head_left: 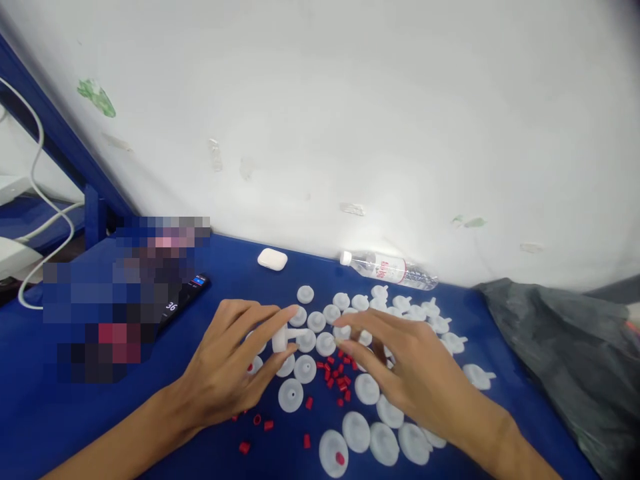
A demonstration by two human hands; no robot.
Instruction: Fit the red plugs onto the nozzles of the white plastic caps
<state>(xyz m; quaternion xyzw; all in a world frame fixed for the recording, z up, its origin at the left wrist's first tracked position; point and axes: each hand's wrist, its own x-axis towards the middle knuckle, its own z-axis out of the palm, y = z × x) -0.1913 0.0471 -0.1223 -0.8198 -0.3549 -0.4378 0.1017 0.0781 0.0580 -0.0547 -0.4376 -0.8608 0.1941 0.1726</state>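
A white wall (pixel 320 120) rises behind a blue counter (pixel 235 267), and a dark grey plastic bag (pixel 540 360) slumps along the right-hand side. Over the counter work two bare hands. The left hand (pixel 227 363) has its grip closed in a pinch, thumb and index finger on a white stemmed disc (pixel 279 340). The right hand (pixel 410 360) curls opposite, thumb and index fingertips close together; whether anything small sits between them I cannot tell.

With only two fingertips holding it, the disc could twist or slip out and be lost among its likes. The right hand is low over the crowded pieces, so a careless sweep of the palm or wrist might scatter them.

A clear plastic bottle (pixel 385 268) lies on its side by the wall; a black phone-like device (pixel 173 308) lies at the left, and a white earbud-style case (pixel 273 259) near the wall.

The held disc is up off the counter between the hands, seen nearly edge-on — its stem, the long axis, runs sideways and points toward the right hand.

Loose white discs (pixel 291 395) spread beneath and around. Smallest are the red hollow caps (pixel 307 441) — mostly clustered between the hands, a few strewn nearer the wearer.
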